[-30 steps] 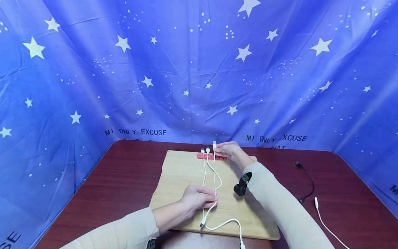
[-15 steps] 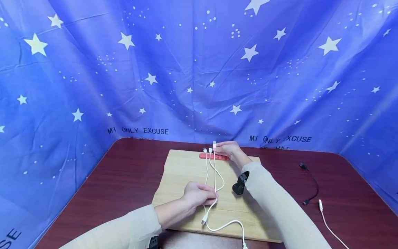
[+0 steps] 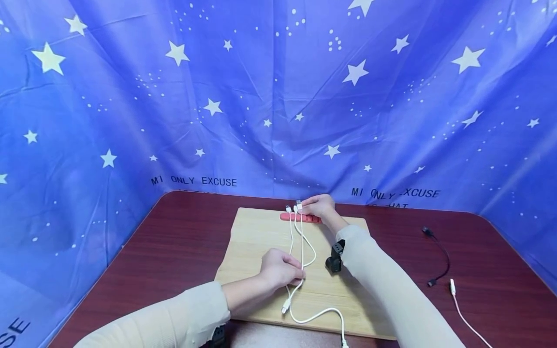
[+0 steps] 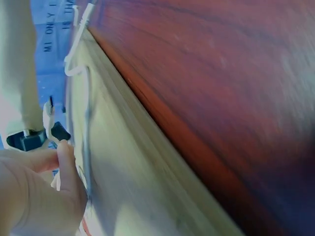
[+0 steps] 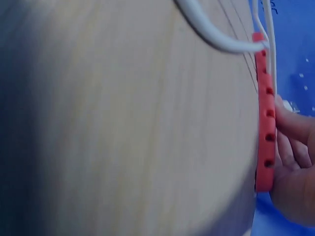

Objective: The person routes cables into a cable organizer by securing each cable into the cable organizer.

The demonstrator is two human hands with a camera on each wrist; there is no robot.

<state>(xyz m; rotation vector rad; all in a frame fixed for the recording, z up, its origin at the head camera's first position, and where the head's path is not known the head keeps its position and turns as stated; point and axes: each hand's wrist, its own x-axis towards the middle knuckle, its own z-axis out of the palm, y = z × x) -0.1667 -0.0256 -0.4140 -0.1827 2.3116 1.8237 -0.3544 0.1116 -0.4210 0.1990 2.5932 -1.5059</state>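
Observation:
A white USB cable [image 3: 302, 241] runs taut between my two hands above the wooden board. My right hand [image 3: 321, 207] pinches it close below its plug [image 3: 299, 205], over the red slotted cable clip [image 3: 285, 217] at the board's far edge. Lower down, my left hand [image 3: 278, 267] pinches the same cable between thumb and fingers. Two more white cables pass over the clip's left part, with their plugs beyond it. In the right wrist view, several slots of the red clip [image 5: 266, 125] show no cable, and the right hand's fingers lie right beside it.
The wooden board [image 3: 248, 241] lies on a dark red table [image 3: 174, 251]. A white connector [image 3: 285, 305] and looping cable lie near the board's front edge. To the right are a short black cable [image 3: 446, 256] and another white cable [image 3: 461, 311]. A blue star-printed curtain [image 3: 243, 135] stands behind.
My right hand has brought the plug slightly lower and left, closer to the other two plugs at the clip. The left hand keeps its pinch on the cable. The head view has shifted a little.

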